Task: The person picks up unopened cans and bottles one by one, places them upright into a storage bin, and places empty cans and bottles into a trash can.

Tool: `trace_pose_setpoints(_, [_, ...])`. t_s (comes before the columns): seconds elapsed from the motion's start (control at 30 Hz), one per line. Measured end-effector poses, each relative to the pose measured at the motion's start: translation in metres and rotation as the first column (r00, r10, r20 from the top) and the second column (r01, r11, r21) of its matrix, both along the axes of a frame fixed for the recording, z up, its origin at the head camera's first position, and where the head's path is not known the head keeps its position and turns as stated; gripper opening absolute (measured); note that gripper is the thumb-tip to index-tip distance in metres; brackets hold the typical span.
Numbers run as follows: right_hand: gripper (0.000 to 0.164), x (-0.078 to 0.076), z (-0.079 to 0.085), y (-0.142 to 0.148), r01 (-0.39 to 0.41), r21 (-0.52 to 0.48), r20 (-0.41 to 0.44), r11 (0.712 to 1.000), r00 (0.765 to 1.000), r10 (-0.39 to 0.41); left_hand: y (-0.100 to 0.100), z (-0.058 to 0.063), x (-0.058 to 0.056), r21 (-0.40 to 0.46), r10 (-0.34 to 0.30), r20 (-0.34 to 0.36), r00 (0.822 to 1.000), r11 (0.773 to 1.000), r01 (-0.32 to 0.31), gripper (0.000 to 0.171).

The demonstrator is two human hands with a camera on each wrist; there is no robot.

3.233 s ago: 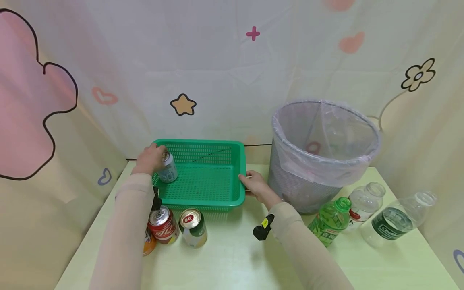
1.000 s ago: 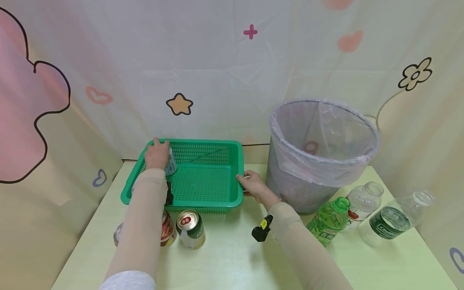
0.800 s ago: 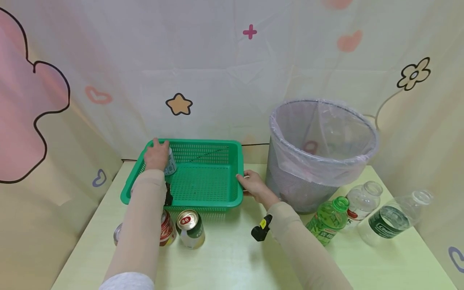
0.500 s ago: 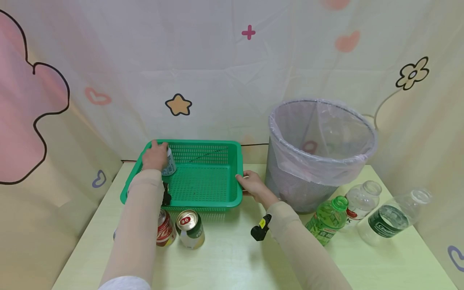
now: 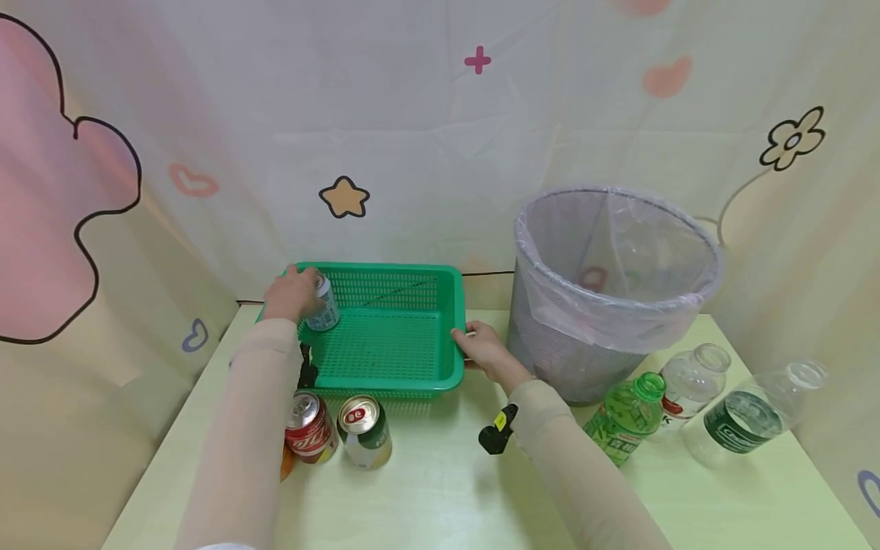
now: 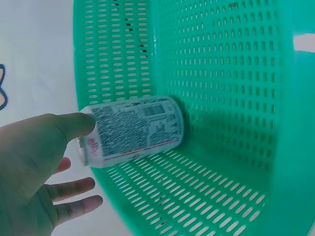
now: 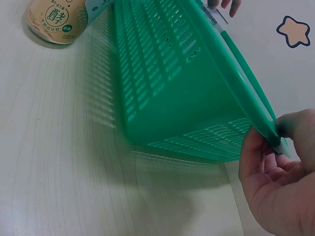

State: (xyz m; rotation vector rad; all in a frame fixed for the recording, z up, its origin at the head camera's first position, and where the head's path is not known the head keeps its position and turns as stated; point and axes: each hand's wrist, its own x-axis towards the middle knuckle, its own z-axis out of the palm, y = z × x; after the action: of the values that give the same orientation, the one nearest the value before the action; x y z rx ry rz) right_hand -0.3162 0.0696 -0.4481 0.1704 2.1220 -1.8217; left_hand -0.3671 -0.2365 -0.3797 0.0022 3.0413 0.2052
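Observation:
A silver-white drink can stands in the back left corner of the green plastic basket. At its top my left hand has the thumb overlapping the can's upper edge in the left wrist view, and its other fingers are spread loosely away from the can. My right hand pinches the basket's right rim between thumb and fingers, as the right wrist view shows. In front of the basket stand a red can and a green-and-cream can. Part of an orange can shows beside my left sleeve, which hides the rest.
Right of the basket stands a mesh bin lined with a translucent bag. Along the table's right side are a green bottle, a clear bottle with a red-marked label and a clear bottle with a dark label. A printed curtain hangs behind.
The can has gone farther back in the basket's left corner. My left fingers have loosened and drawn slightly left, showing more of the can. My right hand keeps its hold on the rim.

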Motion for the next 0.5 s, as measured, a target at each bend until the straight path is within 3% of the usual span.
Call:
trace_pose_setpoints(0.27, [0.028,0.000,0.001,0.001,0.006,0.004,-0.014,1.000,1.000,-0.006,-0.003,0.024,0.005,-0.062,-0.031,-0.039,0.999,0.998,0.028,0.054])
trace_pose_setpoints(0.5, [0.028,0.001,0.000,-0.001,-0.001,-0.012,-0.008,1.000,1.000,0.001,-0.001,0.043,0.015,-0.074,-0.126,-0.100,0.987,0.990,0.119,0.056])
